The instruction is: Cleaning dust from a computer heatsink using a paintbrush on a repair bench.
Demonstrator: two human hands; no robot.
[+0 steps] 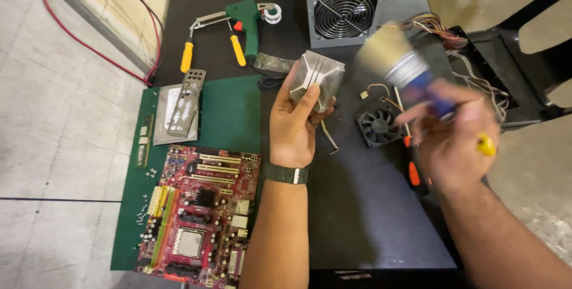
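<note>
Two bare forearms come up from the bottom edge of the view, neither covered by a sleeve as far as the picture reaches. The left hand is sharply seen: a dark ring sits on one finger, and a dark green watch strap of matte, rubbery material circles the wrist, with a small metal buckle and a loop keeper facing the camera; the watch face is turned away and hidden. The right hand is blurred, so its fingers smear into soft shapes and no ring, band or other worn item can be made out on it
</note>
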